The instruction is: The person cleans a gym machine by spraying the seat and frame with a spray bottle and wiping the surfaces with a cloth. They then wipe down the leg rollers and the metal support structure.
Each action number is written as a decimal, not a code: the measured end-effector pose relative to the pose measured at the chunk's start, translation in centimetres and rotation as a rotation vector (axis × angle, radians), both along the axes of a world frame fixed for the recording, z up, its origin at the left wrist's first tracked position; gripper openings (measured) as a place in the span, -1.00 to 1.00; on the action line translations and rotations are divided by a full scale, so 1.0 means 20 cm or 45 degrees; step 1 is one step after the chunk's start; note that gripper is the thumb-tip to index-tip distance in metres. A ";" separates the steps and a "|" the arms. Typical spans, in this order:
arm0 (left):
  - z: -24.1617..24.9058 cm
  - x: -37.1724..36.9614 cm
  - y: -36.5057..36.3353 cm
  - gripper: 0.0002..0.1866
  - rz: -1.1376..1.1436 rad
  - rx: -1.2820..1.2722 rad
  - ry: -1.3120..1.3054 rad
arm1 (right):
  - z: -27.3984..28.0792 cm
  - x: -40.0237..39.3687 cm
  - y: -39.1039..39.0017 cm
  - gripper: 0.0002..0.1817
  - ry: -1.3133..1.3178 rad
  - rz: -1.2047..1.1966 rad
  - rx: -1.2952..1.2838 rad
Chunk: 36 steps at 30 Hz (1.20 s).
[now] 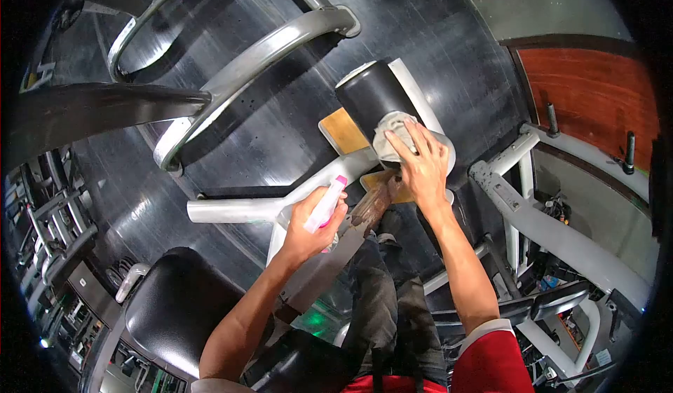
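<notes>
My left hand (306,233) is closed around a white spray bottle (325,206) with a pink nozzle, tilted over the machine's light grey frame (242,210). In my right hand (425,167) is a crumpled pale cloth (391,131), spread under my fingers. The cloth touches the near end of a black padded roller (373,93), which is mounted on the same frame. Beside the roller is a yellowish plate (343,131). A worn, brownish beam (371,207) runs between my two hands; part of the frame is hidden behind my right hand.
A black padded seat (179,302) lies at the lower left. Curved silver tubing (270,53) of another machine rises at the upper left. To the right stands a grey frame (554,228) with upright pegs. Dark flooring (449,49) surrounds the equipment.
</notes>
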<state>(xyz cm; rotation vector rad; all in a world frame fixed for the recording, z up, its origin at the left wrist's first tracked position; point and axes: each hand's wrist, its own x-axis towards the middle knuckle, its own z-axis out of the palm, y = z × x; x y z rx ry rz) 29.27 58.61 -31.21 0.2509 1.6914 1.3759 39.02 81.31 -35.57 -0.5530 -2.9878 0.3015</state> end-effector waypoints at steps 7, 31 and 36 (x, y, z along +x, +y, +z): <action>-0.01 0.01 0.00 -0.82 0.008 0.004 0.064 | -0.07 -0.39 0.02 -0.25 0.201 -0.066 -0.079; -0.02 0.00 0.00 -0.80 0.005 0.049 0.165 | -0.12 -0.60 -0.14 -0.51 -0.022 0.318 0.355; -0.01 -0.02 0.01 -0.78 -0.014 0.031 0.163 | -0.04 -0.47 -0.03 -0.57 -0.242 0.756 0.497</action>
